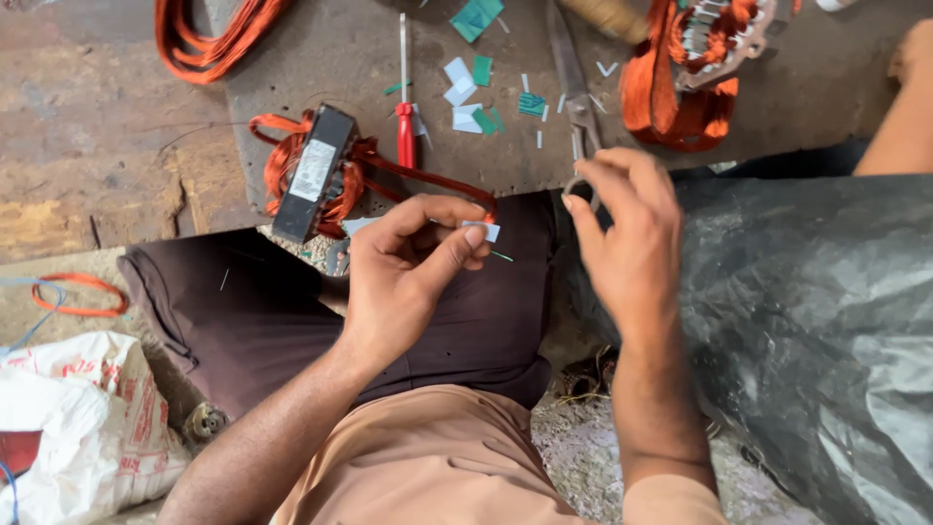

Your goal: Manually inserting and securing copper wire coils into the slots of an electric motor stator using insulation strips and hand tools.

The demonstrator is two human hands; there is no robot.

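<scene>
The left hand (403, 267) pinched a small white rectangular slip of insulating paper (483, 230) between thumb and forefinger, just right of the frame's centre, above the lap. The slip lay nearly level, its long axis running left to right and its free end pointing toward the right hand (627, 238). That hand hung just beside it with fingers loosely spread, holding nothing, its fingertips close over the handles of the grey metal scissors (580, 107) lying on the dark stained bench (321, 58).

Judging by the scatter of white and green paper offcuts (476, 97) near the top centre, a good deal of cutting seemed done already. The black laminated transformer core wrapped in orange copper wire (313, 173), left of centre, was untouched by either hand, so fitting the held slip appeared to remain. A red-handled screwdriver (405, 126) lay beside it.
</scene>
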